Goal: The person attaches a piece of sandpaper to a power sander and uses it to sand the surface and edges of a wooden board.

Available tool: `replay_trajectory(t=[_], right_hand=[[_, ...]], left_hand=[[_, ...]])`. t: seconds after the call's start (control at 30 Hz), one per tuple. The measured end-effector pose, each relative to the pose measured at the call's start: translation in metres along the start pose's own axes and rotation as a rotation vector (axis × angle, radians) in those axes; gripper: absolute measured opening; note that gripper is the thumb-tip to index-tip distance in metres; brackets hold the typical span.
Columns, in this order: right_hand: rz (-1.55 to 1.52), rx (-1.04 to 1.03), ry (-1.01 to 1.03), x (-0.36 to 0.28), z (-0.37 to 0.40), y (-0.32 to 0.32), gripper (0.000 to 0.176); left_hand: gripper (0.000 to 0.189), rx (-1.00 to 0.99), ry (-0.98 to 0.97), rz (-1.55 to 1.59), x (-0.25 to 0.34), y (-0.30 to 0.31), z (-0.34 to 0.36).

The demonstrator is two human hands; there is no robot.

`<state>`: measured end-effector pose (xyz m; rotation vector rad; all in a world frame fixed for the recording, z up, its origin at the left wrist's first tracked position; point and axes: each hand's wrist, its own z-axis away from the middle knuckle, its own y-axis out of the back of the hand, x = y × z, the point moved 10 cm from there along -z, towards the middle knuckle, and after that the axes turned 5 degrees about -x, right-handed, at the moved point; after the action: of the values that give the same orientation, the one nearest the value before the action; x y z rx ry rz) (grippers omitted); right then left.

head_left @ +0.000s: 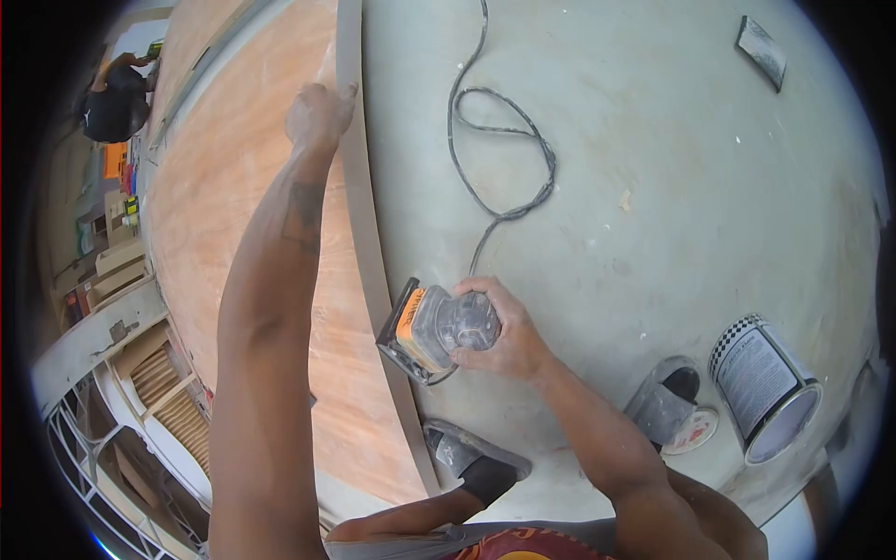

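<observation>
An electric sheet sander [448,327], dusty grey with an orange label, is in my right hand [504,327], whose fingers wrap round its rounded top. The sander is turned on its side, and its flat pad meets the grey edge strip [367,205] of a large wooden panel [345,373]. Farther up the same panel, my left hand [320,114] is curled at the edge, thumb over the strip; its other fingers are partly hidden. From the sander a black cord [478,252] runs away across the floor in a loop.
At the right, a metal can [761,383] lies tipped near my shoe [667,401]. A dark, worn block or pad [762,53] lies on the grey floor [644,261]. White metal scrollwork [93,448] stands lower left. Another person [117,101] works at the far upper left.
</observation>
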<state>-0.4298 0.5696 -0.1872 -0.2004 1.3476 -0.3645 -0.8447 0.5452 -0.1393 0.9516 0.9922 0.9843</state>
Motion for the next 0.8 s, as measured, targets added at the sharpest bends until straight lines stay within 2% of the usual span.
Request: replay_trajectory(t=[0.03,0.07,0.13,0.17,0.23,0.27,0.33,0.4,0.43,0.53,0.57,0.63,0.8], right_hand=[[0.022,0.007,0.013,0.001,0.004,-0.003,0.077],[0.047,0.012,0.031,0.001,0.004,-0.004,0.078],[0.089,0.014,0.04,0.003,0.005,-0.01,0.078],[0.133,0.011,0.049,0.002,0.005,-0.013,0.077],[0.143,0.004,0.035,0.005,0.006,-0.018,0.077],[0.148,-0.005,0.023,0.005,0.005,-0.021,0.076],[0.181,-0.019,-0.033,0.006,0.003,-0.026,0.077],[0.214,-0.037,-0.085,0.011,0.004,-0.034,0.077],[0.108,0.025,-0.134,0.019,0.01,-0.034,0.079],[-0.067,0.12,-0.2,0.045,0.016,-0.049,0.08],[-0.135,0.164,-0.203,0.054,0.016,-0.053,0.081],[-0.114,0.137,-0.229,0.067,0.013,-0.07,0.08],[-0.082,0.072,-0.239,0.064,0.002,-0.081,0.077]], left_hand=[[0.069,0.092,0.008,0.029,-0.003,0.008,0.008],[0.069,0.093,0.004,0.031,-0.006,0.013,0.01],[0.075,-0.161,-0.102,0.112,-0.01,0.0,0.015],[0.075,-0.16,-0.103,0.117,-0.019,-0.004,0.021],[0.086,-0.017,-0.335,0.081,-0.02,-0.009,0.043],[0.086,-0.02,-0.327,0.083,-0.033,-0.017,0.053],[0.091,-0.062,-0.494,0.226,-0.047,-0.034,0.085],[0.091,-0.084,-0.538,0.297,-0.083,-0.05,0.118],[0.09,-0.107,-0.588,0.37,-0.103,-0.062,0.14],[0.082,0.06,-0.206,0.328,-0.194,-0.122,0.191],[0.082,0.057,-0.198,0.333,-0.194,-0.126,0.204],[0.08,0.131,0.031,0.371,-0.209,-0.132,0.223],[0.074,0.22,0.032,0.431,-0.205,-0.121,0.231]])
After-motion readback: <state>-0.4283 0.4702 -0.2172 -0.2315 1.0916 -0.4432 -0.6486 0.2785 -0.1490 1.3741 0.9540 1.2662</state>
